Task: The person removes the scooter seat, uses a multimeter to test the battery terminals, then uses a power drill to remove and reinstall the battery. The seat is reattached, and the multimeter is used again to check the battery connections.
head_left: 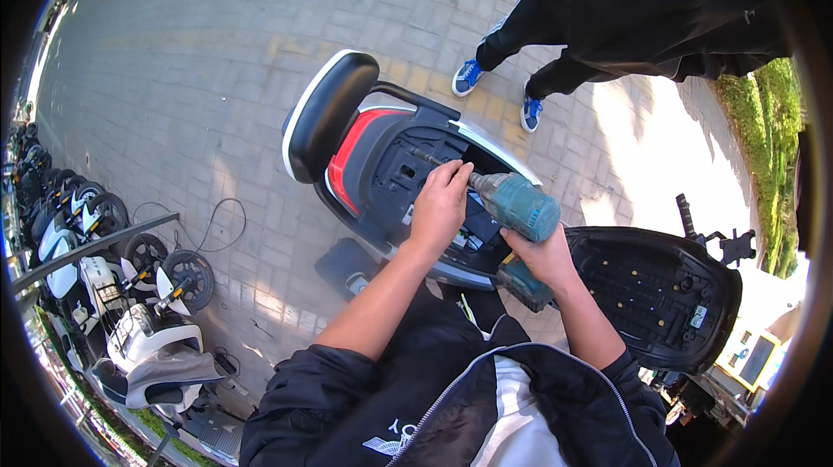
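My right hand (542, 254) is wrapped round the grip of a teal cordless drill (522, 207), held level with its long bit (427, 157) pointing left. The bit's tip reaches the black plastic tray under the seat of an electric scooter (382, 176). With its fingers closed, my left hand (441, 202) pinches the front of the drill around the bit. The scooter's black seat (646, 289) is tipped up to the right, showing its underside. Behind the tray stand a padded black backrest (334, 115) and a red tail light (347, 154). What lies under my hands is partly hidden.
Across the scooter stands a person in dark clothes (625, 16) with blue-laced shoes. Several parked scooters (143, 328) line the left side, beside a metal rail (95, 250) and a loose cable (234, 224). A hedge (768, 146) borders the paved ground at right.
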Action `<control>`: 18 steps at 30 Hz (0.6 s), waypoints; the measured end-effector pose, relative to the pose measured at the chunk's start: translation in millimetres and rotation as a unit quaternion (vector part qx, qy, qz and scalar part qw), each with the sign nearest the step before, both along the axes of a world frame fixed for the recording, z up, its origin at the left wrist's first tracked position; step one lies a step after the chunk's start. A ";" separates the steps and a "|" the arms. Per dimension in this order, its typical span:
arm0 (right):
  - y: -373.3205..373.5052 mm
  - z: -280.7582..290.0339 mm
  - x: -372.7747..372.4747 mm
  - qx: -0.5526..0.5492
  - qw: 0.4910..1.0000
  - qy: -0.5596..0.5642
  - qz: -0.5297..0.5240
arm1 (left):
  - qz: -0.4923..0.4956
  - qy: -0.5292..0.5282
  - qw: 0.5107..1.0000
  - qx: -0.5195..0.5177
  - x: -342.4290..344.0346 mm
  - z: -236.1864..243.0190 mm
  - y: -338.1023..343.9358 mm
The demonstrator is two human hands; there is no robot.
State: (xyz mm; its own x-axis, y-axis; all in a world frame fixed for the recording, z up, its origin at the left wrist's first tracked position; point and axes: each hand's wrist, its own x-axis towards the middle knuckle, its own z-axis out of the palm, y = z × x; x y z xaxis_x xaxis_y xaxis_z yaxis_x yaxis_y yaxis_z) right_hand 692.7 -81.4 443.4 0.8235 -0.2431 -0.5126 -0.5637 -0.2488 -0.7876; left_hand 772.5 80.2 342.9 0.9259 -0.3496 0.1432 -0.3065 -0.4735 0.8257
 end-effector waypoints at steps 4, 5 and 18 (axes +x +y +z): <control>7.7 -4.9 15.7 -0.016 1.000 0.022 0.000 | -0.003 0.016 1.000 -0.022 11.6 -11.2 7.0; 7.7 -0.5 20.9 -0.036 0.999 0.016 0.016 | -0.006 0.028 0.999 -0.047 13.9 -13.2 8.1; -4.8 39.5 157.7 -0.181 0.932 0.069 0.307 | 0.083 0.095 0.979 0.162 56.3 -101.0 101.3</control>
